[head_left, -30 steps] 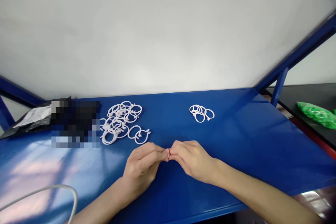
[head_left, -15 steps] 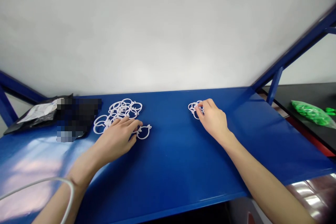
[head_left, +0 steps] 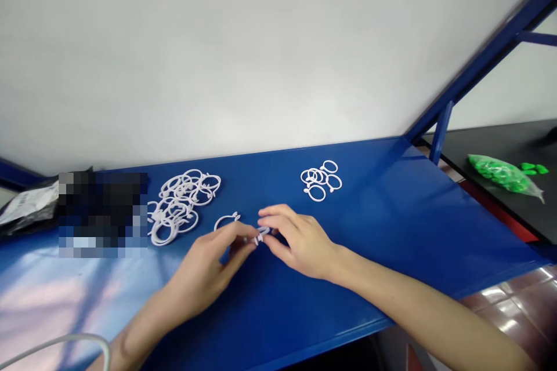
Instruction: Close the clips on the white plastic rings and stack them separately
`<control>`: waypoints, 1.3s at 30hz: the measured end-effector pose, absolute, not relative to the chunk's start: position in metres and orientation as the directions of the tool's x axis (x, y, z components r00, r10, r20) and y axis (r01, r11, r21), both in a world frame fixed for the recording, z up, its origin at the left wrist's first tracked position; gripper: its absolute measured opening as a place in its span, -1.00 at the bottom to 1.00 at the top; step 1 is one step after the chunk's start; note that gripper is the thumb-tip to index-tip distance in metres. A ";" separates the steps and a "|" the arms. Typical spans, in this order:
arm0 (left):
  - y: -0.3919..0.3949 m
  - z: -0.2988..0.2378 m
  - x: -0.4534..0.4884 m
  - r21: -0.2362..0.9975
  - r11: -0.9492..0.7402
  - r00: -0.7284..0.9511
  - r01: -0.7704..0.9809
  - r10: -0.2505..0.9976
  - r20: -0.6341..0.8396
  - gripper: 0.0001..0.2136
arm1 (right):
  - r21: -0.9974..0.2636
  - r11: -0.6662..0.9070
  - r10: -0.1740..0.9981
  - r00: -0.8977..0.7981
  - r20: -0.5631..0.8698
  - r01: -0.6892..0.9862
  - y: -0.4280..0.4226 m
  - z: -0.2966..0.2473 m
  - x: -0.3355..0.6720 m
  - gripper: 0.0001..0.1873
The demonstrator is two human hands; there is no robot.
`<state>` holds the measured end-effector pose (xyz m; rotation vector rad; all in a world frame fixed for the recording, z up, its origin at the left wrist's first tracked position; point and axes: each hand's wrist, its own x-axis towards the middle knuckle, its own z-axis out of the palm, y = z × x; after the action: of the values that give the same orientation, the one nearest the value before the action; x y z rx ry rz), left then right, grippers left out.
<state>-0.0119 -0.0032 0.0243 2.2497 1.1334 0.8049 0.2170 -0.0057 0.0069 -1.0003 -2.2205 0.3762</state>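
Note:
A small white plastic ring (head_left: 262, 236) with a clasp-like knob is held between both hands above the table, its far parts hidden by fingers. My left hand (head_left: 211, 264) is closed in a pinch, thumb and forefinger on the ring's left side. From the right, my right hand (head_left: 304, 240) grips the same ring with thumb and fingertips. Another white ring (head_left: 223, 220) lies just behind my left hand, partly covered by it. To the left, a pile of white rings (head_left: 188, 188) overlaps in a tangle. Farther right, beyond my right hand, several white rings (head_left: 317, 199) form a smaller group.
The blue table (head_left: 261, 313) meets a pale wall. Black plastic packages (head_left: 32, 208) lie at the left, partly pixelated. A white cable (head_left: 73, 337) crosses near my left forearm. On a dark table at right rests a bag of green pieces (head_left: 505, 175).
My right hand has left the smaller ring group and come left and nearer to meet my left hand. My left hand has moved right, away from the pile, now pinching a ring.

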 end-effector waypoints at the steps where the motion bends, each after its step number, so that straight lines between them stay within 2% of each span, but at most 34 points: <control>1: -0.007 0.021 -0.007 0.700 -0.500 0.468 0.510 0.844 0.262 -0.86 | -0.522 0.667 0.745 -0.490 0.453 0.532 -0.006 0.005 0.217 -0.80; 4: -0.011 0.011 0.000 0.805 -0.392 0.387 0.446 0.895 0.221 -0.85 | -0.585 0.627 0.777 -0.470 0.419 0.514 -0.005 0.003 0.219 -0.84; 6: -0.009 0.006 0.001 0.831 -0.355 0.354 0.428 0.912 0.208 -0.85 | -0.616 0.593 0.801 -0.459 0.385 0.519 -0.005 0.003 0.220 -0.84; 12: -0.004 0.001 0.001 0.789 -0.388 0.348 0.476 0.907 0.236 -0.86 | -0.605 0.578 0.806 -0.498 0.319 0.547 -0.005 0.004 0.217 -0.82; 18: -0.009 0.000 0.003 0.691 -0.511 0.369 0.511 0.856 0.361 -0.94 | -0.436 0.677 0.736 -0.564 0.375 0.592 -0.007 -0.006 0.214 -0.73; 22: -0.013 0.004 0.006 0.628 -0.626 0.437 0.462 0.777 0.453 -0.82 | -0.284 0.779 0.625 -0.656 0.423 0.559 -0.013 -0.009 0.216 -0.75; 28: -0.014 -0.007 0.001 0.529 -0.728 0.518 0.437 0.684 0.514 -0.75 | -0.158 0.804 0.588 -0.727 0.354 0.574 -0.018 -0.009 0.219 -0.78; 31: -0.014 -0.015 -0.002 0.457 -0.780 0.568 0.427 0.625 0.536 -0.76 | -0.131 0.814 0.572 -0.741 0.352 0.565 -0.017 -0.011 0.219 -0.80; 35: -0.008 -0.010 -0.005 0.403 -0.806 0.602 0.434 0.592 0.536 -0.84 | -0.184 0.812 0.573 -0.694 0.436 0.554 -0.009 -0.009 0.217 -0.78; 37: 0.001 -0.004 -0.008 0.321 -0.808 0.596 0.494 0.584 0.550 -0.92 | -0.211 0.786 0.598 -0.628 0.498 0.581 -0.001 -0.004 0.218 -0.76; 39: 0.012 0.000 -0.015 0.206 -0.760 0.559 0.617 0.607 0.565 -0.89 | -0.222 0.719 0.655 -0.534 0.535 0.659 0.009 0.002 0.222 -0.73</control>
<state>-0.0146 0.0118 0.0002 2.7872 1.0937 0.9999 0.2224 0.0089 0.0015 -0.9930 -2.3207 -0.0087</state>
